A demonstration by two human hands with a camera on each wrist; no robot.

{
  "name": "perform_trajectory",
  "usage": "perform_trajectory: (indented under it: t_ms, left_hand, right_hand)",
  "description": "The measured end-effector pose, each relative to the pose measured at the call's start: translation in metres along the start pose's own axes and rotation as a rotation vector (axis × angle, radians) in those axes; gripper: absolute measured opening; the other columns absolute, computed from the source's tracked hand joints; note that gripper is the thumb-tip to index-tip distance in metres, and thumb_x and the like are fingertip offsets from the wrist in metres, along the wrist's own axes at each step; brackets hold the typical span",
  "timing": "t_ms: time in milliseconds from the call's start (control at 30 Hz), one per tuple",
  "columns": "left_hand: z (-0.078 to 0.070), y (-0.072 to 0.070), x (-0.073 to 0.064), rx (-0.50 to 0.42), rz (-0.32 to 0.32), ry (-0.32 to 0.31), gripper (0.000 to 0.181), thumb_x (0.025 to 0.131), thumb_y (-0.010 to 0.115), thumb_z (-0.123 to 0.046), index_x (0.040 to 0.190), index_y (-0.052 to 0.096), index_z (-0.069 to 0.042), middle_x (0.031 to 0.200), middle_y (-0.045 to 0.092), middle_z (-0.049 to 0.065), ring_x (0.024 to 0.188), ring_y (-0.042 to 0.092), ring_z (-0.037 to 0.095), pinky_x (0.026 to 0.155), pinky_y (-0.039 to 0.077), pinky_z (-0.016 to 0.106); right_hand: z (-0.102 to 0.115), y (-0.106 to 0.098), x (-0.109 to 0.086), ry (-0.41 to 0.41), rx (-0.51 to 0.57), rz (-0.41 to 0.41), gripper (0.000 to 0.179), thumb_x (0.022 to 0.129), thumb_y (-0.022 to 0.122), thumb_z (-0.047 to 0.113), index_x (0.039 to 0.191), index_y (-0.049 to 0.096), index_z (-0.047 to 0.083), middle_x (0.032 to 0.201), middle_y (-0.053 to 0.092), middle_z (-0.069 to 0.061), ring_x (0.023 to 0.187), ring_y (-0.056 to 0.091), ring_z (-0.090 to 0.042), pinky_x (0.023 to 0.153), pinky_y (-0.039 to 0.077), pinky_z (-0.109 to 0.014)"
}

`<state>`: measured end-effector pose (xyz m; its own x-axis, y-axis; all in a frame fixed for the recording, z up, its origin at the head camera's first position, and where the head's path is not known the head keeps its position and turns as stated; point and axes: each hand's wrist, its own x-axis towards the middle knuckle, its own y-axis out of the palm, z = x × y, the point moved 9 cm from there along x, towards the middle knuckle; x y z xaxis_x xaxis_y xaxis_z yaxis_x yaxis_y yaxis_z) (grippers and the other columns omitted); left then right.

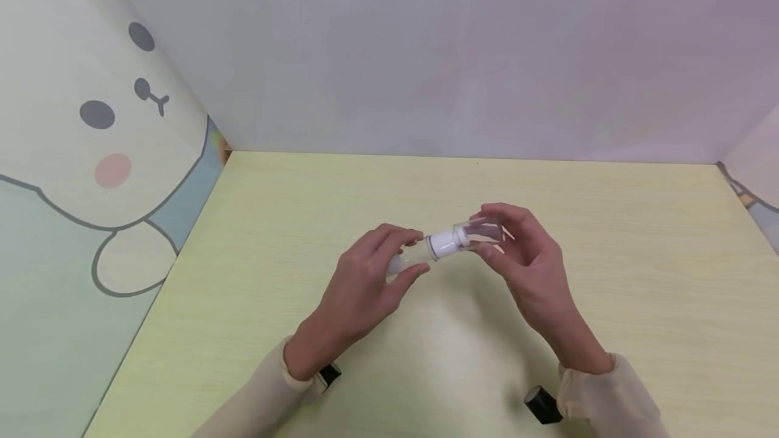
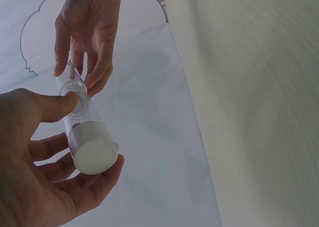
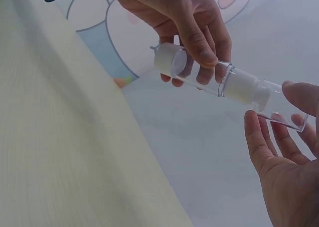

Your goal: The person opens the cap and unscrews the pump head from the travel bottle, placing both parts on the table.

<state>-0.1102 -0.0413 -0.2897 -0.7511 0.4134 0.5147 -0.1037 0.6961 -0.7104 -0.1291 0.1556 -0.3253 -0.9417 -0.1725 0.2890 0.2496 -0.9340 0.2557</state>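
A small clear pump bottle (image 1: 447,243) with a white collar and a white base is held level above the pale yellow table (image 1: 566,184). My left hand (image 1: 409,255) grips its body between thumb and fingers; in the left wrist view the bottle (image 2: 87,137) shows its white base end, with the left hand (image 2: 35,177) curled round it. My right hand (image 1: 494,234) pinches the clear cap (image 1: 487,229) at the bottle's other end. In the right wrist view the cap (image 3: 281,110) lies between the thumb and fingers of the right hand (image 3: 284,157), and the left hand (image 3: 187,22) holds the bottle (image 3: 219,77).
A panel with a cartoon bear (image 1: 109,154) walls the table's left side. A plain pale wall (image 1: 426,53) closes the back, and another panel edge (image 1: 754,188) stands at the right. Black wrist mounts (image 1: 541,404) sit by my cream sleeves.
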Motion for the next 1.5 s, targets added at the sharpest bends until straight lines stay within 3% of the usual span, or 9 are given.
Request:
perform_trajectory:
  t_ms: [300,600,767,1033,1300,1500]
  left_hand:
    - [0.002,0.001,0.0,0.011,-0.006,-0.006,0.038,0.087,0.086,-0.02,0.12,0.07,-0.008,0.112,0.071,0.004,0.092,0.07,0.018,0.074,0.06,0.027]
    - [0.003,0.003,-0.001,0.003,-0.006,-0.008,0.037,0.088,0.086,-0.021,0.12,0.07,-0.009,0.111,0.072,0.004,0.093,0.07,0.018,0.074,0.059,0.027]
    - [0.002,0.003,0.0,0.006,0.002,-0.012,0.036,0.089,0.085,-0.021,0.119,0.07,-0.009,0.112,0.072,0.003,0.095,0.07,0.017,0.074,0.059,0.027]
    - [0.002,0.004,0.0,0.006,-0.006,-0.004,0.036,0.089,0.085,-0.019,0.12,0.07,-0.009,0.111,0.071,0.003,0.094,0.07,0.017,0.074,0.059,0.027]
    - [0.004,0.004,0.0,0.001,-0.013,-0.003,0.037,0.089,0.085,-0.02,0.12,0.069,-0.008,0.111,0.071,0.004,0.093,0.07,0.017,0.074,0.059,0.027]
    - [0.004,0.003,0.0,-0.003,-0.025,-0.003,0.037,0.089,0.085,-0.02,0.121,0.069,-0.008,0.111,0.071,0.003,0.091,0.069,0.016,0.074,0.059,0.026]
  right_hand:
    - [0.008,-0.008,0.002,-0.018,-0.009,-0.077,0.052,0.093,0.06,-0.021,0.133,0.049,0.011,0.126,0.067,-0.01,0.115,0.07,-0.024,0.098,0.06,-0.036]
    - [0.016,-0.019,0.001,-0.147,-0.012,-0.078,0.05,0.089,0.058,-0.028,0.133,0.046,-0.007,0.125,0.067,-0.018,0.113,0.072,-0.028,0.096,0.061,-0.037]
    - [0.018,-0.022,-0.001,-0.202,-0.103,-0.106,0.054,0.085,0.061,-0.03,0.133,0.042,-0.016,0.125,0.064,-0.022,0.112,0.069,-0.03,0.094,0.061,-0.037]
    - [0.018,-0.024,-0.002,-0.242,-0.301,-0.12,0.053,0.082,0.068,-0.028,0.129,0.046,-0.017,0.121,0.063,-0.02,0.107,0.07,-0.024,0.091,0.061,-0.026]
    - [0.012,-0.031,-0.003,-0.178,-0.598,-0.162,0.054,0.08,0.075,-0.022,0.128,0.055,-0.007,0.116,0.064,-0.015,0.102,0.069,-0.017,0.087,0.061,-0.022]
    - [0.008,-0.041,-0.004,-0.122,-0.68,-0.214,0.05,0.083,0.077,-0.016,0.127,0.058,-0.001,0.114,0.064,-0.009,0.102,0.068,-0.01,0.087,0.059,-0.018]
